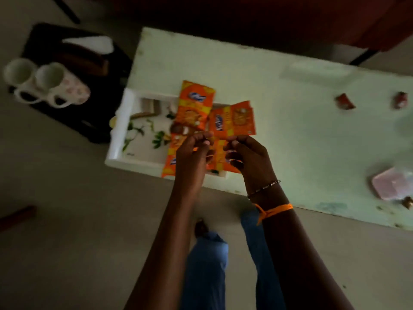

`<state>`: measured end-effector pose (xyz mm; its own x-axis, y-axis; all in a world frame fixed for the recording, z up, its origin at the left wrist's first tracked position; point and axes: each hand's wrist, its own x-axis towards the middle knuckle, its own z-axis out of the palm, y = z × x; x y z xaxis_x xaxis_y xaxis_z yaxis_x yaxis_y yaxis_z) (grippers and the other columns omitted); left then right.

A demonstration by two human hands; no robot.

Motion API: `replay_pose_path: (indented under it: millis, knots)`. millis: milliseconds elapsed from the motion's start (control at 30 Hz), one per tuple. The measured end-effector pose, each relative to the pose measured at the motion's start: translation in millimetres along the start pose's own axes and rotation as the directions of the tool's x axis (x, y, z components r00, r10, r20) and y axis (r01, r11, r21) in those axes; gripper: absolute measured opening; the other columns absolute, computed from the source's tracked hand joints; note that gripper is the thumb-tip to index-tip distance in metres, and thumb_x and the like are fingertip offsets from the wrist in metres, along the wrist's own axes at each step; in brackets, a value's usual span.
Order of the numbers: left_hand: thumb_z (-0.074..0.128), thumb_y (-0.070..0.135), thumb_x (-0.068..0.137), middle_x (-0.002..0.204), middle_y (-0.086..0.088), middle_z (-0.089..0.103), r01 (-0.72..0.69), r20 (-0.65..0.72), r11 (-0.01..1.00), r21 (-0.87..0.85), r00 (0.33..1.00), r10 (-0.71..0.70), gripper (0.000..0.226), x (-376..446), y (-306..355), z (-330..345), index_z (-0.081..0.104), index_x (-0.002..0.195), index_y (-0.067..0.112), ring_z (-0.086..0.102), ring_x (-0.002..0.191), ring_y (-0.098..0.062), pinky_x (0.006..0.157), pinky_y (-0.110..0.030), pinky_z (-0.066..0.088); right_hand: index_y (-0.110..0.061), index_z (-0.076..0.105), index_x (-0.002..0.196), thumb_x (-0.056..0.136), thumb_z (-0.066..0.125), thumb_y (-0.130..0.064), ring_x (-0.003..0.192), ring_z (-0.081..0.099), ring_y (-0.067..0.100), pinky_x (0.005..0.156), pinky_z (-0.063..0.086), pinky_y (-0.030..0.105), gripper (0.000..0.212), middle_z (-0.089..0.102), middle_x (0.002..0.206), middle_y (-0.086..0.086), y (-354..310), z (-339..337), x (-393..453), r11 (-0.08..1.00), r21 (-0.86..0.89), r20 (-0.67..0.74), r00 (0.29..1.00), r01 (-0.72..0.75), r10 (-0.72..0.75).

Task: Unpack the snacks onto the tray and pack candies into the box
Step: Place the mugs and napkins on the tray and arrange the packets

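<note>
Bench (290, 104), one, pale green, running from 12 to 3 o'clock. Tray (125, 121), one, white with leaf print, on the bench corner at centre; small brown items lie on it, too blurred to name. Dark tray (67, 104), one, at 10 o'clock off the bench, carrying mugs (44, 81), two, side by side. Snack packets (196, 104), orange, three countable, possibly joined as a strip, over the tray's right half; one is held up between both hands. Left hand (192, 153), fingers pinched shut on the packet's near edge; right hand (248, 153), likewise pinched on that edge, just beside the left. Box (388, 184), one, pinkish, at 3 o'clock by the bench's right edge. Candies (345, 101), two red at 2 o'clock, well apart from the box; a third brown one near the box seems likely. Step in hand, by judgement: tearing the packet open. Best done low over the tray, pulling the pinches apart slowly so the contents fall inside the rim.
</note>
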<state>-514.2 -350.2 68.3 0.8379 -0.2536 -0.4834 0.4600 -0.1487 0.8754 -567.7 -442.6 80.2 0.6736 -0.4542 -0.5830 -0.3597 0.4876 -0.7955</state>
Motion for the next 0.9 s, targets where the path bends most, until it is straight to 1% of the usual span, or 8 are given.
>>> replay_pose_path:
  millis: [100,200,333,433,500,633,733,900]
  knots:
    - [0.045,0.003,0.090,0.086,-0.005,0.060,0.035,-0.108,0.998,-0.058,0.993,-0.041,0.022,3,2,-51,0.060,0.086,0.019,0.057,0.070,-0.012,0.062,-0.019,0.049,-0.016,0.054,0.074,0.092,0.038,0.003,0.053,0.052,0.009,0.050,0.038,0.015,0.030,0.054,0.070,0.005,9,53,4,0.999,-0.054,0.096,0.995,0.000,0.005]
    - [0.044,0.003,0.091,0.092,-0.007,0.059,0.038,-0.192,0.996,-0.085,0.980,-0.054,0.019,13,3,-91,0.059,0.098,0.011,0.057,0.073,-0.012,0.065,-0.017,0.049,-0.017,0.054,0.074,0.092,0.034,0.006,0.045,0.051,0.000,0.046,0.038,0.011,0.035,0.054,0.069,0.004,18,98,15,0.994,-0.106,0.185,0.981,-0.030,0.049]
    - [0.043,0.004,0.092,0.101,-0.009,0.058,0.019,-0.259,0.995,-0.101,0.965,-0.045,0.021,39,14,-139,0.060,0.102,0.011,0.057,0.082,-0.016,0.068,-0.019,0.048,-0.018,0.057,0.076,0.093,0.037,0.001,0.059,0.052,0.009,0.054,0.038,0.015,0.032,0.057,0.071,0.001,21,159,37,0.983,-0.182,0.264,0.961,-0.039,0.087]
    - [0.044,0.005,0.092,0.093,-0.002,0.061,-0.011,-0.288,0.989,-0.145,0.957,-0.032,0.021,57,25,-162,0.061,0.097,0.016,0.059,0.078,-0.012,0.066,-0.016,0.050,-0.019,0.058,0.077,0.093,0.039,-0.002,0.063,0.053,0.010,0.059,0.039,0.018,0.030,0.058,0.072,0.000,19,195,55,0.982,-0.187,0.274,0.958,-0.029,0.081]
    - [0.046,0.007,0.091,0.089,0.001,0.061,-0.012,-0.311,0.985,-0.173,0.949,-0.043,0.020,73,31,-182,0.062,0.094,0.019,0.059,0.076,-0.009,0.064,-0.013,0.050,-0.019,0.059,0.077,0.092,0.041,-0.004,0.063,0.053,0.009,0.057,0.040,0.016,0.028,0.059,0.073,-0.001,18,223,69,0.973,-0.229,0.290,0.953,-0.014,0.082]
    - [0.048,0.009,0.090,0.088,0.000,0.063,-0.030,-0.388,0.974,-0.225,0.920,-0.061,0.019,103,39,-223,0.062,0.093,0.021,0.061,0.076,-0.006,0.069,-0.018,0.050,-0.013,0.059,0.085,0.092,0.042,-0.005,0.064,0.052,0.010,0.061,0.040,0.020,0.021,0.059,0.074,0.001,16,271,91,0.951,-0.309,0.339,0.934,-0.003,0.113]
    - [0.049,0.013,0.091,0.083,0.007,0.062,-0.054,-0.432,0.971,-0.234,0.900,-0.054,0.019,124,38,-256,0.062,0.093,0.027,0.059,0.078,-0.003,0.069,-0.016,0.049,-0.017,0.058,0.079,0.092,0.042,-0.004,0.064,0.051,0.010,0.060,0.039,0.020,0.024,0.058,0.073,0.001,22,306,106,0.927,-0.374,0.366,0.918,-0.003,0.151]
    - [0.048,0.015,0.091,0.083,0.006,0.061,-0.034,-0.439,0.966,-0.256,0.894,-0.085,0.019,155,34,-306,0.061,0.092,0.029,0.060,0.076,0.000,0.073,-0.019,0.047,0.001,0.059,0.105,0.092,0.041,-0.004,0.064,0.051,0.008,0.049,0.041,0.006,0.022,0.056,0.071,0.002,36,354,130,0.914,-0.405,0.346,0.923,-0.016,0.169]
